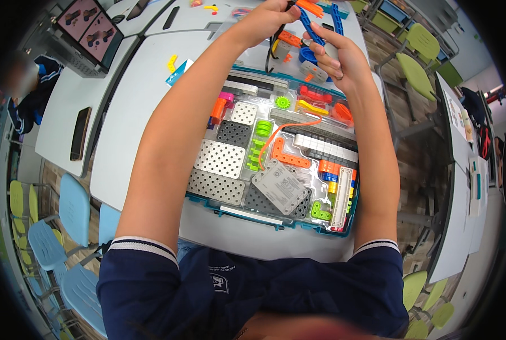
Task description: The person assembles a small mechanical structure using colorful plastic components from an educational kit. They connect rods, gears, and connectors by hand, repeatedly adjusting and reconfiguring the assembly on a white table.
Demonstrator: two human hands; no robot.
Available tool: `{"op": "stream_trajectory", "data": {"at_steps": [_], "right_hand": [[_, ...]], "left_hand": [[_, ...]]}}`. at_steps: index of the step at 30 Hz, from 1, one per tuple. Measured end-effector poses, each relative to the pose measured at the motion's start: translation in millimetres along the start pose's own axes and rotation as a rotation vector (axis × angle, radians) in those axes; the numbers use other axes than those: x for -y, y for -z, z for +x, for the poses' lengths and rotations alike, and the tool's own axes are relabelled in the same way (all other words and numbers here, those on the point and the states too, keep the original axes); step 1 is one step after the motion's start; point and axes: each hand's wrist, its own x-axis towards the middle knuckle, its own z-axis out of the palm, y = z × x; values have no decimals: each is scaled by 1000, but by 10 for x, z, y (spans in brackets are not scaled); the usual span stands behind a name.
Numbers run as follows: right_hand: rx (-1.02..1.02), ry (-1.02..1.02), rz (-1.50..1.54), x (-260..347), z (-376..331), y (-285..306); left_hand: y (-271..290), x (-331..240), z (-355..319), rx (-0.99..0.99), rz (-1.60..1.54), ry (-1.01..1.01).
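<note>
At the far side of the table, both my hands are raised around a blue perforated plastic beam (311, 27). My left hand (271, 21) pinches near its upper end, where a small dark piece shows between the fingers. The fingers of my right hand (341, 61) are closed on its lower end. A black cable (271, 50) hangs down beside my left hand. Orange parts (289, 38), a blue wheel-like part (307, 55) and a grey block (314, 72) lie just beyond the kit box, partly hidden by my hands.
Below my arms sits a teal-edged kit box (253, 215) of sorted plastic parts, with a grey rectangular block (280, 187) and an orange strip (284, 126) on top. A laptop (88, 39), a phone (80, 134) and a seated person are at left; chairs (74, 207) stand around.
</note>
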Motion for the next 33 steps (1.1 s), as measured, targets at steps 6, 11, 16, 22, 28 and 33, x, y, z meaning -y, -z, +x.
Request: {"op": "stream_trajectory", "data": {"at_steps": [6, 11, 16, 22, 28, 33], "right_hand": [[-1, -43, 72, -14, 41, 5], [18, -17, 54, -38, 35, 10], [10, 16, 82, -76, 32, -15], [-9, 25, 97, -99, 47, -26], [-7, -7, 59, -111, 72, 7], [-26, -6, 39, -124, 73, 23]], "left_hand": [[-11, 91, 51, -20, 7, -10], [-17, 125, 70, -44, -56, -104], [-54, 93, 76, -95, -57, -62], [-99, 64, 68, -252, 44, -13], [-70, 13, 58, -250, 131, 27], [-90, -30, 46, -221, -16, 9]]}}
